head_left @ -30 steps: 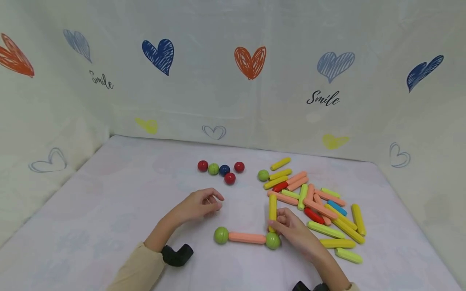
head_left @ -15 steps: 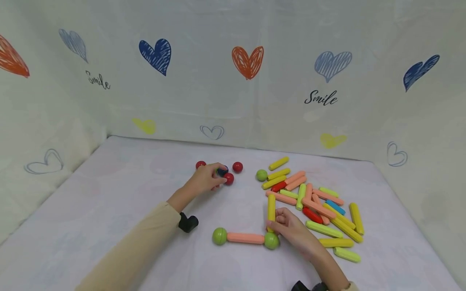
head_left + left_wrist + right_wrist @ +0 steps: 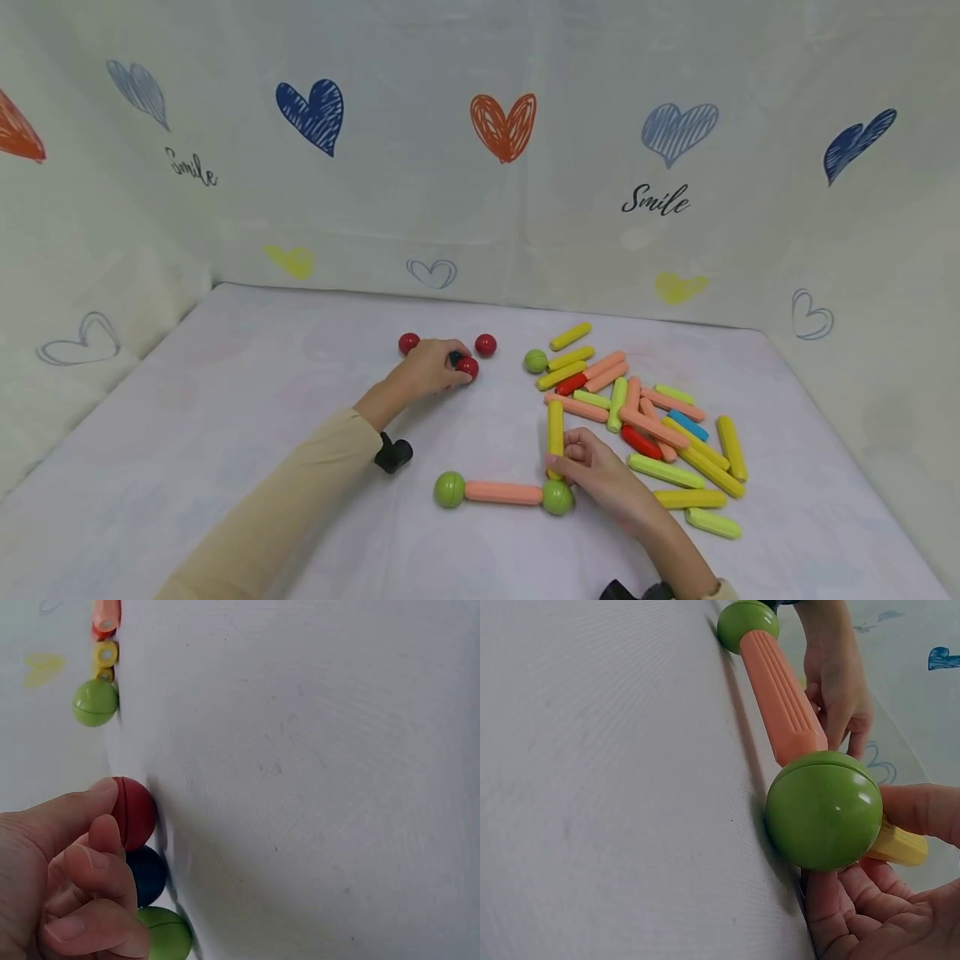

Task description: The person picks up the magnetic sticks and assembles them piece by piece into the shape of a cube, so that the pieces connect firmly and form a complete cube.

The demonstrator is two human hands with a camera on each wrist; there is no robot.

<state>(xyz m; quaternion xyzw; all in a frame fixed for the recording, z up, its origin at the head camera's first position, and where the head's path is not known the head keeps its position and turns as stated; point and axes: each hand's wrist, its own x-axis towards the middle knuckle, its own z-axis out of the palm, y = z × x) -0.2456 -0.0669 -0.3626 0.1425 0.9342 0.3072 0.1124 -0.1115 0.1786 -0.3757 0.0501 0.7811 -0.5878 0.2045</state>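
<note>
My left hand reaches to the group of balls at the back and pinches a red ball, with the thumb on its near side. In the left wrist view a blue ball and a green ball lie right behind the fingers. My right hand holds a yellow stick between thumb and fingers. That stick's near end meets a green ball, which a salmon-coloured ribbed stick joins to another green ball on the left.
Two more red balls lie around the left hand. Right of centre, a loose pile of yellow, salmon, lime and red sticks spreads beside the right hand, a blue stick among them. One green ball sits at its far left. A printed curtain stands behind the table.
My left hand has moved away and up from mid-table to the balls, and its fingers have come round a red one. The right hand has kept holding the yellow stick in place.
</note>
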